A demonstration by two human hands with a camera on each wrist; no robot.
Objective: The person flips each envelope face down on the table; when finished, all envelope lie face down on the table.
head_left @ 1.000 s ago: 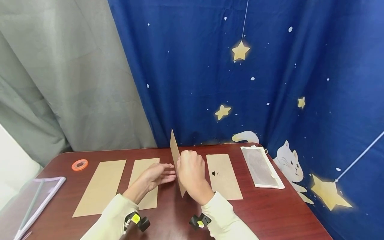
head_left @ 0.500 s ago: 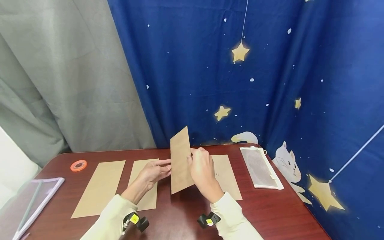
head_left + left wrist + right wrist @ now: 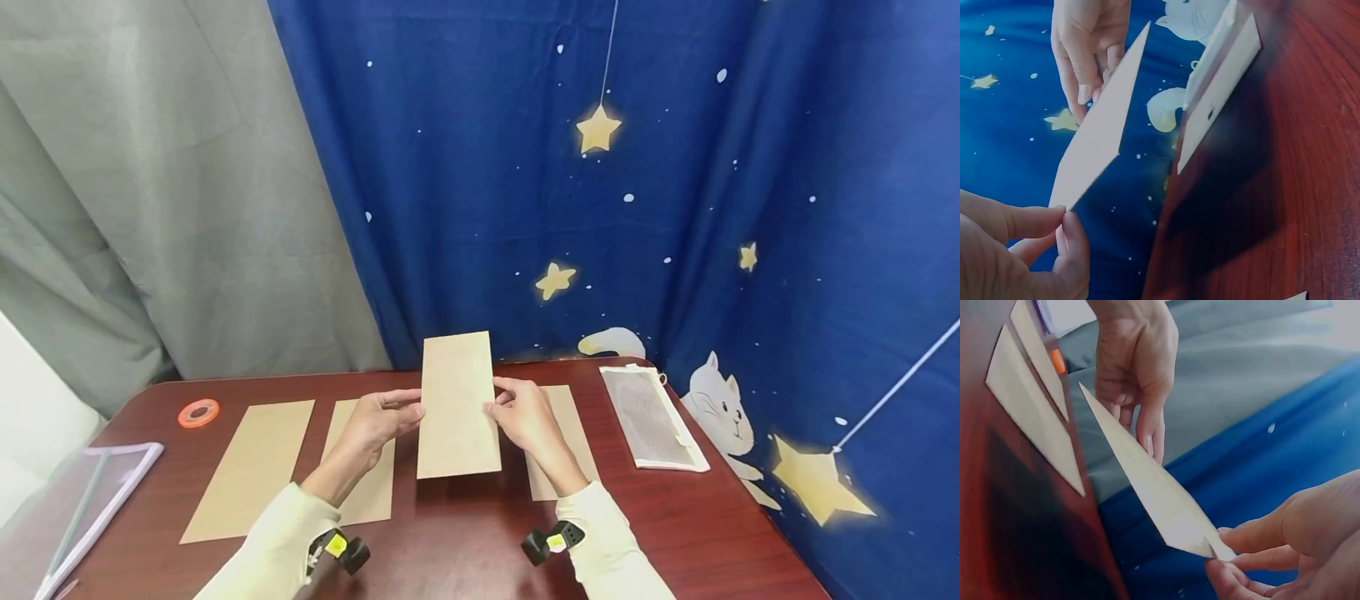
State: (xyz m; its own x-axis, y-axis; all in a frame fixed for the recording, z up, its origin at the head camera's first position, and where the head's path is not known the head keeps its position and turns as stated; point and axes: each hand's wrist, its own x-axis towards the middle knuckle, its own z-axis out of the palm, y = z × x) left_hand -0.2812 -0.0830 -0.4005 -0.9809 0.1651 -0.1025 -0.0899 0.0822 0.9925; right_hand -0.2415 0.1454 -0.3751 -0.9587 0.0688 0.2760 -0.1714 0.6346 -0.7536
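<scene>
Card (image 3: 459, 417), plain tan rectangle, raised above dark-red wood-grain table (image 3: 450, 550), between left and right edges; left hand (image 3: 375, 423) and right hand (image 3: 527, 413) pinch its opposite long sides between thumb and fingers. Flat orange ring (image 3: 198, 423): near far-left corner. White-bordered grey mesh pouch (image 3: 652, 417): near far-right corner.

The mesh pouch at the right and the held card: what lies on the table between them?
In the head view, one flat brown card, partly hidden by the right hand, lies between the held card and pouch.
</scene>
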